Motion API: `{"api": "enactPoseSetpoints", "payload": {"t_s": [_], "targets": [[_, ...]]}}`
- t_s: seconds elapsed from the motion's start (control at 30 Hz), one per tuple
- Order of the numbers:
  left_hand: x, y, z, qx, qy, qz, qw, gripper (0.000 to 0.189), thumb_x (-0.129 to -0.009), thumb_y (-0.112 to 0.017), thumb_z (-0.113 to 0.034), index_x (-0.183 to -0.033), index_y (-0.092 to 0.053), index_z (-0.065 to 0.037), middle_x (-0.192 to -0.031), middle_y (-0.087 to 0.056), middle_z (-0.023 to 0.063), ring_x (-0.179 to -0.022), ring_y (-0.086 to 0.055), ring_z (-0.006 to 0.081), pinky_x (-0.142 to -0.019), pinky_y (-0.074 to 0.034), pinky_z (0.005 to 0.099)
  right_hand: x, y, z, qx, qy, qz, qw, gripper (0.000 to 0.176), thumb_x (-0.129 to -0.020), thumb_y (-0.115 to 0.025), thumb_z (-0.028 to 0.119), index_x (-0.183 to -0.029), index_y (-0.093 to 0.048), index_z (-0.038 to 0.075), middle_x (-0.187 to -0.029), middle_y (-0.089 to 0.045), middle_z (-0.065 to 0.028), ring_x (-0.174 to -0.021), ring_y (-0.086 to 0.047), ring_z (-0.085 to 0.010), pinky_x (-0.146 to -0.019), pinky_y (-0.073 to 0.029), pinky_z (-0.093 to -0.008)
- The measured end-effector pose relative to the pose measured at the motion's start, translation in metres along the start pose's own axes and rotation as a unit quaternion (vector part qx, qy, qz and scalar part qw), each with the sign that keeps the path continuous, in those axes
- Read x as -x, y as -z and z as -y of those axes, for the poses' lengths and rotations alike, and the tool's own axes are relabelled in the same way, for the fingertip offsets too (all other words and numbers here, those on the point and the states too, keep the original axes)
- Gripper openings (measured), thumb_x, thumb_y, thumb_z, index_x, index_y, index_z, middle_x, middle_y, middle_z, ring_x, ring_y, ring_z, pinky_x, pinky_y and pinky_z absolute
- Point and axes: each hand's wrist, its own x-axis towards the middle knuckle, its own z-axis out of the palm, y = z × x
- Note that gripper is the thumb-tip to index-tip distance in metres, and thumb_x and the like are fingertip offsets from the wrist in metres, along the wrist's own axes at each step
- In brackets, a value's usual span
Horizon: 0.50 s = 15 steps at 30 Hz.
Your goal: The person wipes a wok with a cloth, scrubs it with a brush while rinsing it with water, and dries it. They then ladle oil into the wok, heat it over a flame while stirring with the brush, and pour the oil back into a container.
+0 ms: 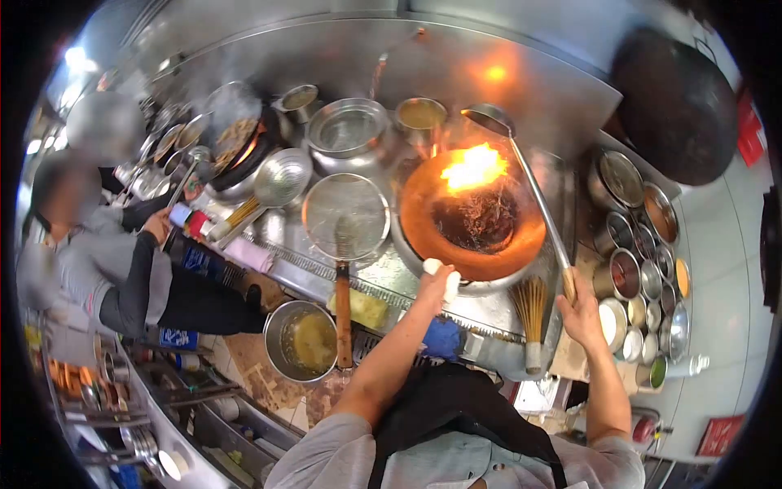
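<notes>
My left hand is closed around a folded white cloth at the near rim of a large wok. Bright flame rises at the far side of the wok, and dark food lies in its middle. In my right hand is the wooden end of a long-handled ladle. The ladle's bowl is up beyond the wok's far right side, above the flame. Between my hands, a bamboo wok brush stands beside the wok.
A wire strainer with a wooden handle lies left of the wok, near a metal pot. Several seasoning containers stand at right. A bucket of yellowish liquid is lower left. At far left a co-worker handles another steaming wok.
</notes>
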Motion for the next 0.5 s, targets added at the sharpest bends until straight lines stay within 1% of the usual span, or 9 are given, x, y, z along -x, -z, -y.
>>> {"api": "enactPoseSetpoints", "payload": {"t_s": [0.07, 0.13, 0.17, 0.2, 0.27, 0.33, 0.4, 0.47, 0.5], "targets": [[0.012, 0.01, -0.007, 0.012, 0.001, 0.013, 1.0, 0.025, -0.088, -0.067, -0.028, -0.095, -0.06, -0.005, -0.078, -0.061, 0.0053, -0.061, -0.06, 0.0155, -0.048, -0.048, 0.0315, -0.027, -0.033, 0.02, -0.039, -0.02, 0.018, 0.999, 0.053, -0.082, -0.063, 0.011, -0.133, -0.048, 0.005, -0.11, -0.063, -0.0251, -0.102, -0.062, -0.0414, -0.088, -0.049, -0.0417], [0.035, 0.038, -0.001, 0.036, -0.063, 0.072, 0.995, 0.029, -0.09, -0.066, -0.032, -0.1, -0.059, -0.006, -0.084, -0.062, 0.0049, -0.068, -0.061, 0.0145, -0.055, -0.049, 0.0311, -0.064, -0.078, 0.038, -0.051, 0.013, 0.041, 0.998, 0.049, -0.083, -0.065, 0.015, -0.13, -0.052, 0.009, -0.107, -0.065, -0.0234, -0.103, -0.063, -0.0388, -0.087, -0.049, -0.0409], [0.053, 0.06, -0.004, -0.033, -0.042, 0.113, 0.992, 0.03, -0.089, -0.066, -0.03, -0.104, -0.058, -0.005, -0.087, -0.062, 0.0049, -0.074, -0.061, 0.0142, -0.06, -0.05, 0.0307, -0.083, -0.094, 0.07, -0.06, -0.056, 0.098, 0.992, 0.045, -0.083, -0.066, 0.018, -0.124, -0.054, 0.007, -0.104, -0.065, -0.0229, -0.102, -0.062, -0.0386, -0.086, -0.049, -0.041], [0.076, 0.085, -0.01, -0.103, -0.02, 0.153, 0.983, 0.032, -0.088, -0.067, -0.029, -0.107, -0.058, -0.005, -0.09, -0.062, 0.0049, -0.079, -0.061, 0.0139, -0.065, -0.05, 0.0303, -0.103, -0.133, 0.07, -0.079, -0.006, 0.074, 0.994, 0.043, -0.083, -0.065, 0.021, -0.122, -0.055, 0.007, -0.102, -0.065, -0.023, -0.102, -0.062, -0.0395, -0.086, -0.049, -0.0426], [0.122, 0.117, -0.009, -0.109, -0.077, 0.103, 0.986, 0.038, -0.086, -0.068, -0.023, -0.115, -0.055, -0.002, -0.096, -0.063, 0.0066, -0.085, -0.06, 0.0139, -0.074, -0.05, 0.0293, -0.146, -0.185, 0.109, -0.058, 0.028, 0.089, 0.994, 0.042, -0.083, -0.064, 0.021, -0.121, -0.056, 0.005, -0.105, -0.064, -0.0256, -0.104, -0.06, -0.0423, -0.088, -0.047, -0.0472], [0.153, 0.155, 0.001, -0.105, -0.092, 0.034, 0.99, 0.042, -0.083, -0.069, -0.018, -0.118, -0.053, -0.001, -0.101, -0.063, 0.0079, -0.089, -0.06, 0.0145, -0.077, -0.051, 0.0298, -0.195, -0.237, 0.151, -0.008, 0.011, 0.141, 0.99, 0.037, -0.083, -0.058, 0.021, -0.114, -0.058, 0.0, -0.107, -0.063, -0.0283, -0.105, -0.058, -0.0443, -0.091, -0.046, -0.0494], [0.184, 0.183, 0.004, -0.109, -0.165, -0.025, 0.98, 0.044, -0.083, -0.07, -0.015, -0.12, -0.052, 0.0, -0.104, -0.063, 0.0089, -0.092, -0.06, 0.0155, -0.079, -0.051, 0.0308, -0.23, -0.275, 0.204, 0.035, -0.049, 0.167, 0.984, 0.032, -0.081, -0.053, 0.015, -0.107, -0.062, -0.001, -0.111, -0.062, -0.0287, -0.107, -0.06, -0.0425, -0.09, -0.048, -0.0488], [0.214, 0.204, 0.003, -0.077, -0.144, -0.061, 0.985, 0.045, -0.082, -0.071, -0.013, -0.12, -0.052, 0.0, -0.105, -0.062, 0.0092, -0.093, -0.06, 0.0158, -0.079, -0.051, 0.0311, -0.258, -0.321, 0.224, 0.034, -0.033, 0.169, 0.984, 0.032, -0.081, -0.053, 0.014, -0.107, -0.063, -0.001, -0.112, -0.062, -0.0292, -0.109, -0.059, -0.0425, -0.094, -0.047, -0.0469], [0.226, 0.211, 0.002, -0.045, -0.121, -0.093, 0.987, 0.045, -0.081, -0.072, -0.011, -0.12, -0.051, 0.0, -0.106, -0.062, 0.0094, -0.093, -0.06, 0.016, -0.079, -0.051, 0.0314, -0.273, -0.348, 0.229, 0.03, -0.019, 0.155, 0.987, 0.024, -0.082, -0.052, 0.015, -0.096, -0.063, -0.002, -0.097, -0.065, -0.0259, -0.093, -0.064, -0.0398, -0.08, -0.05, -0.0471]]}}
